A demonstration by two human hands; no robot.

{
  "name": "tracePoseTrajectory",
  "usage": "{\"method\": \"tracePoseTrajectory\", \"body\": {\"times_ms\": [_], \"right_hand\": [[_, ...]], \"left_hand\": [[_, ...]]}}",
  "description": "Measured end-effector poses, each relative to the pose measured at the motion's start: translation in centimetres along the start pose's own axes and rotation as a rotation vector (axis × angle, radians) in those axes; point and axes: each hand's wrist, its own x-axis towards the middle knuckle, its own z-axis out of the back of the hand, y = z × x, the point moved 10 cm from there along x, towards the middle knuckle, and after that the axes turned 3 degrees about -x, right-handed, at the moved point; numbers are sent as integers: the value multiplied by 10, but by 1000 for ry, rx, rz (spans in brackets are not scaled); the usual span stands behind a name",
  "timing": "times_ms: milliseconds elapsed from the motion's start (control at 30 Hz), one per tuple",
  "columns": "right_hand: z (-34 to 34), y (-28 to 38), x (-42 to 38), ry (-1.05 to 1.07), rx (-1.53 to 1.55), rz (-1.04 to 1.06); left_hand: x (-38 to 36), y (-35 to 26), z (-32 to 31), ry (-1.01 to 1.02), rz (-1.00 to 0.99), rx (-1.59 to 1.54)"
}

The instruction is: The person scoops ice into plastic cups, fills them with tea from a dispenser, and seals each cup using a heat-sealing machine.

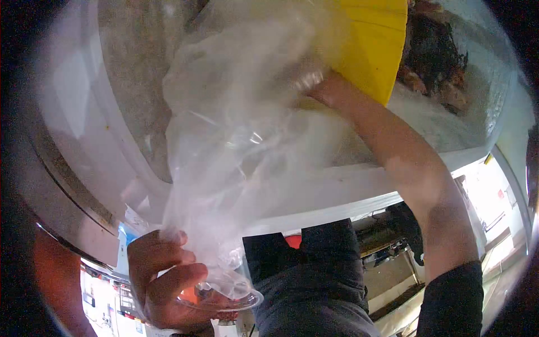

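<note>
A large clear plastic bag (224,135) hangs crumpled through the middle of the view, partly smeared by motion. At lower left, my left hand (168,281) has its fingers curled around a clear plastic container (254,299) with a round rim. The bag's lower end gathers at this container, beside my fingertips. My right arm reaches up from the lower right. My right hand (303,73) is in or behind the upper part of the bag, blurred and veiled by the plastic, so its fingers cannot be made out.
A yellow panel (376,50) stands behind my right wrist, inside a white-edged basin or counter (320,210). Dark brown, rough-looking material (438,62) lies to its right. A curved metal-edged surface (67,185) runs along the left. An orange-red shape (56,281) shows at lower left.
</note>
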Motion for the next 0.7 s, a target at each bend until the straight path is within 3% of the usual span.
{"method": "tracePoseTrajectory", "body": {"times_ms": [100, 200, 267, 300, 333, 400, 433, 500, 533, 633, 700], "right_hand": [[1, 2, 6, -20, 80, -46], [36, 10, 4, -41, 132, -87], [82, 23, -9, 182, 79, -185], [95, 25, -6, 45, 173, -177], [86, 26, 0, 47, 175, -182], [87, 56, 13, -182, 339, 127], [79, 52, 15, -186, 339, 123], [39, 66, 20, 77, 404, 226], [26, 63, 13, 74, 403, 228], [49, 43, -31, -204, 487, 315], [55, 29, -52, -132, 395, 216]], "left_hand": [[1, -1, -7, 47, 59, -70], [-4, 1, -4, 37, -12, -30], [-2, -1, -1, 62, -17, 25], [-6, 5, 1, 78, -17, 43], [-11, 12, 3, 93, -17, 62], [-34, 41, 12, 83, 8, 39], [-29, 41, 10, 81, 14, 33], [-29, 58, 21, -82, 345, 200], [-30, 64, 27, -134, 458, 252], [-7, 34, 17, 85, 155, 117], [-6, 17, 5, 192, 4, 42]]}}
